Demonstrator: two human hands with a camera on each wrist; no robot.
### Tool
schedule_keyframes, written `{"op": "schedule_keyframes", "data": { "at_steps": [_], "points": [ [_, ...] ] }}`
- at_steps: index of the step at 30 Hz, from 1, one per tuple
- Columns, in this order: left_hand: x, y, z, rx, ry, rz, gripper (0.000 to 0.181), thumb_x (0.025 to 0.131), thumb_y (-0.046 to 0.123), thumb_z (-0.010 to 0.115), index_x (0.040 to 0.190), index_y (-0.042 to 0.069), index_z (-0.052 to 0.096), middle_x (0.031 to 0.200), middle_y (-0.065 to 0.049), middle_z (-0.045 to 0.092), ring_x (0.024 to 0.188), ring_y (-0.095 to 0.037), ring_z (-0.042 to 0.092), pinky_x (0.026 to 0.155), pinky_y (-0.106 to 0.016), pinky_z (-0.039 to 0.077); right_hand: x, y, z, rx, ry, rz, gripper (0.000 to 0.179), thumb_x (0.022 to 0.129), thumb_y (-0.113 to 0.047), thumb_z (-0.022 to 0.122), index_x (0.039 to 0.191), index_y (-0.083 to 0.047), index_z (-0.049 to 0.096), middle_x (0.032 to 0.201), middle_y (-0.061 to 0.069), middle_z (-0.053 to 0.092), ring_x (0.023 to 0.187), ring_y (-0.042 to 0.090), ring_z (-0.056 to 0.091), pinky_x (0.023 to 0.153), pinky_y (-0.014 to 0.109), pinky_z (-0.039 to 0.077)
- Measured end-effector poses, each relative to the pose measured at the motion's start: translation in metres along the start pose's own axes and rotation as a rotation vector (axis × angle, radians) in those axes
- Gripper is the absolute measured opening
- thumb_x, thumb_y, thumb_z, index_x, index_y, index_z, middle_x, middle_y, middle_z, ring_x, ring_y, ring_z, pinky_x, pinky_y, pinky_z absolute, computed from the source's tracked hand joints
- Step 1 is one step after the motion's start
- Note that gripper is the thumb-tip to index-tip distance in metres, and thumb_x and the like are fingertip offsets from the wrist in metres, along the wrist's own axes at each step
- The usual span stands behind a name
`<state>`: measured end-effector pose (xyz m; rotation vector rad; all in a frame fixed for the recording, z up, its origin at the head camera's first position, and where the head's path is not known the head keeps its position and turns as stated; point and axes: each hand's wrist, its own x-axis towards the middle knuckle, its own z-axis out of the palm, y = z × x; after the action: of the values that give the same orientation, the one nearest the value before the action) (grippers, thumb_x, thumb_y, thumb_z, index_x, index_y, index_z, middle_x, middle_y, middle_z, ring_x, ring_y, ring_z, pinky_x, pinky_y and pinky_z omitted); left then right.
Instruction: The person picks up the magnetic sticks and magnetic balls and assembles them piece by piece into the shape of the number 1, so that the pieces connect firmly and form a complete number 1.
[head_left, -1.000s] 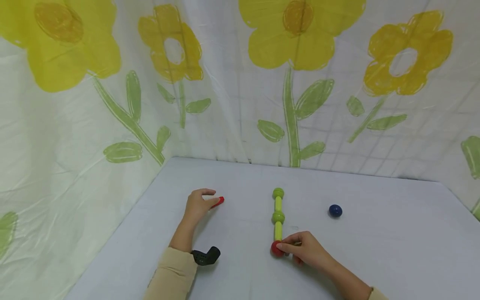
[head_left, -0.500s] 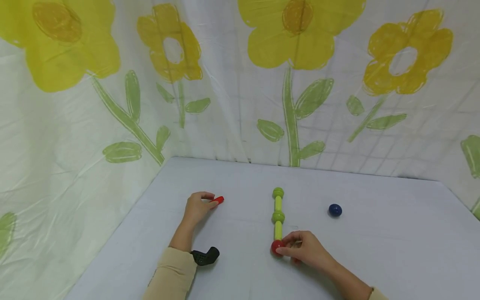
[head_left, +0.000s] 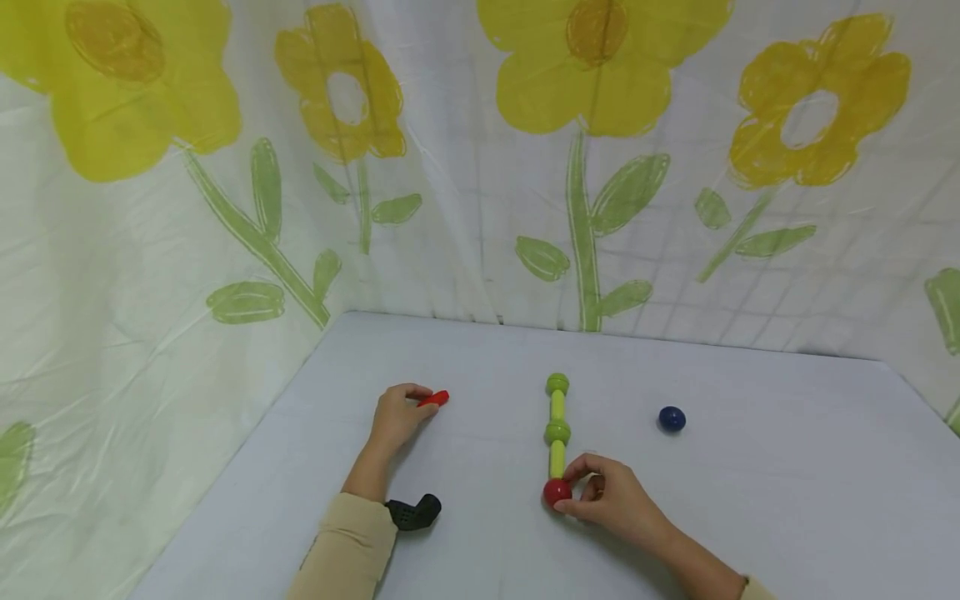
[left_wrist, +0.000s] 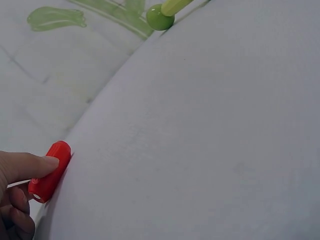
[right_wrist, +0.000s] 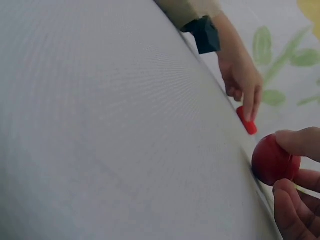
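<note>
In the head view, my left hand (head_left: pixel 393 421) pinches a short red rod (head_left: pixel 437 398) between thumb and fingers at the left of the table. The left wrist view shows that red rod (left_wrist: pixel 52 172) close up, the thumb lying along its side. Right of centre, a straight chain of light green balls and yellow-green rods (head_left: pixel 557 406) lies on the table. A red ball (head_left: pixel 557 492) sits at its near end. My right hand (head_left: pixel 618 504) holds this ball by its sides, as the right wrist view of the red ball (right_wrist: pixel 272 160) also shows.
A dark blue ball (head_left: pixel 672 419) lies alone to the right of the chain. A black camera mount (head_left: pixel 416 512) sticks out from the left wrist. The white table (head_left: pixel 480 542) ends at a flower-printed curtain (head_left: pixel 450 208) behind and at the left.
My right thumb has slid to the near side of the red ball and the index finger has lifted slightly, so more of the ball shows. The left hand and red rod stay almost in place.
</note>
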<state>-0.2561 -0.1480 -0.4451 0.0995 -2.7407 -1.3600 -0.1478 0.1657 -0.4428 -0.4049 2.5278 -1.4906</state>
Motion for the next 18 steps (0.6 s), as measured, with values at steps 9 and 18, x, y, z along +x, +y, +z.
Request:
{"op": "schedule_keyframes", "data": {
  "at_steps": [9, 18],
  "points": [
    [-0.0007, -0.0006, 0.0036, 0.061, -0.001, 0.034, 0.026, 0.080, 0.013, 0.071, 0.102, 0.001, 0.068, 0.103, -0.015, 0.066, 0.097, -0.027, 0.058, 0.082, -0.041, 0.045, -0.0007, 0.0012, -0.0004, -0.015, 0.008, -0.005, 0.033, 0.072, -0.022, 0.079, 0.094, -0.004, 0.063, 0.085, 0.005, 0.062, 0.058, 0.003, 0.050, 0.050, 0.019, 0.044],
    [-0.0004, 0.0092, 0.0070, -0.107, -0.071, 0.021, 0.027, 0.084, 0.015, 0.067, 0.106, -0.002, 0.066, 0.104, -0.017, 0.064, 0.085, -0.021, 0.058, 0.068, -0.026, 0.044, 0.0018, -0.0001, -0.0019, -0.046, 0.011, -0.010, 0.032, 0.072, -0.023, 0.079, 0.094, -0.006, 0.064, 0.086, 0.004, 0.063, 0.059, 0.003, 0.049, 0.050, 0.019, 0.043]
  ]
}}
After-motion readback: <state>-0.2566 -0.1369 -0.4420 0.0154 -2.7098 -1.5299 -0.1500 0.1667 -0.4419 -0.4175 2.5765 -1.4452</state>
